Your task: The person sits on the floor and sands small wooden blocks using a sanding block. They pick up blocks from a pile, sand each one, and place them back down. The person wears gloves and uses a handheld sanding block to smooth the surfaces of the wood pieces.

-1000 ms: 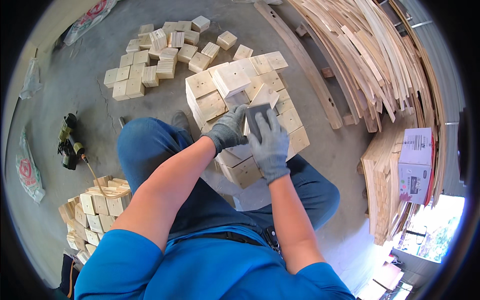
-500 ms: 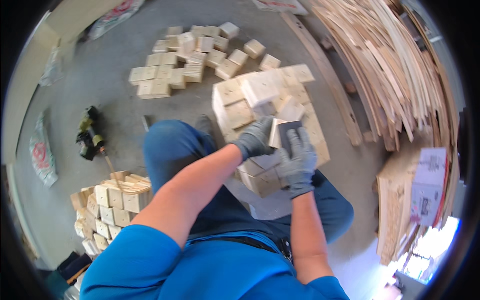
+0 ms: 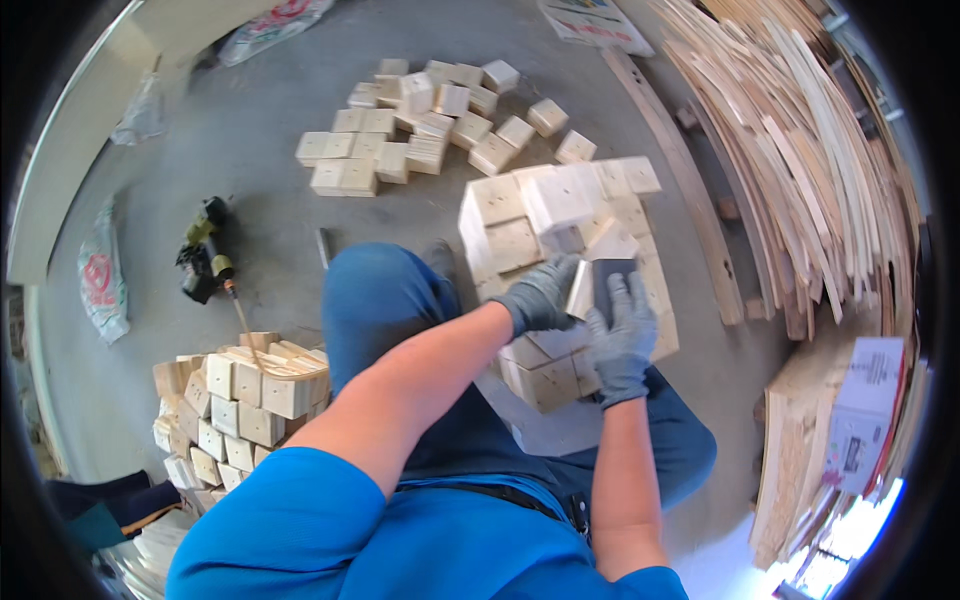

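In the head view, work on the wooden block [image 3: 580, 291] looks under way: a dark pad [image 3: 604, 284] seems set against it, above the block stack [image 3: 513, 243]. Which loose blocks [image 3: 355, 150] on the floor [image 3: 270, 110] are done or left cannot be told. The left hand [image 3: 543, 295], wrist angled inward, has fingers closed on the block; the right hand [image 3: 622, 338] reaches forward, fingers spread over the pad, grip unclear.

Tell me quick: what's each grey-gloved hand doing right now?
Left hand: closed on a pale wooden block.
Right hand: holding a flat, dark grey rectangular pad, fingers extended over it.
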`<state>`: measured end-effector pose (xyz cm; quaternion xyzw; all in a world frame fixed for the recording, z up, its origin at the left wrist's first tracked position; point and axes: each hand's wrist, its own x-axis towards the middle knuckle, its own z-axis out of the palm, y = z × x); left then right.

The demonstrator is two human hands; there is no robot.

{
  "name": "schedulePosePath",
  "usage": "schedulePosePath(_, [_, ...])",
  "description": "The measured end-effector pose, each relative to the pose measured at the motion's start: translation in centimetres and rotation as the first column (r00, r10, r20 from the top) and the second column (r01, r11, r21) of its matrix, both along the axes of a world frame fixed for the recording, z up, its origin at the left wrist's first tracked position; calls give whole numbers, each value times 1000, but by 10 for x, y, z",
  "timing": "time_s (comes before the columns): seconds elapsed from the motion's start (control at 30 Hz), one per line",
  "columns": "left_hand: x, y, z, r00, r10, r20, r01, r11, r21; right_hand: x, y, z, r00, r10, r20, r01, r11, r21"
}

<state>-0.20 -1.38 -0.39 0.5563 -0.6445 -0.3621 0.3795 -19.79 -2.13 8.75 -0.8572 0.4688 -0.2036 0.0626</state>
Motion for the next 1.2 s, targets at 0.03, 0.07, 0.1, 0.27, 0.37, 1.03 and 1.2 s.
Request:
schedulePosePath(0.03, [1, -1, 0, 1000, -20, -19, 18, 997, -71, -2, 16, 6, 1000, 24, 2, -24, 1000, -3])
schedulePosePath(0.07, [0, -3, 1, 999, -31, -26, 29, 997, -73, -5, 32, 12, 999, 40, -9, -40, 999, -9])
schedulePosePath(0.1, [0, -4, -1, 999, -33, -35, 31, 998, -54, -9, 45, 15, 999, 34, -39, -33, 999, 25])
schedulePosePath(0.27, [-2, -5, 19, 994, -38, 105, 26, 993, 112, -28, 77, 13, 996, -13, -94, 19, 997, 71])
schedulePosePath(0.37, [-5, -9, 5, 994, -44, 98, 33, 993, 117, -28, 65, 10, 996, -24, -81, 28, 999, 46])
schedulePosePath(1.03, [0, 0, 32, 995, -28, 101, 2, 969, 247, -155, -90, 44, 883, -406, 234, 321, 888, 330])
schedulePosePath(1.2, [10, -2, 32, 992, 4, 128, -11, 998, 54, -221, -58, 51, 501, -716, 487, 276, 665, 694])
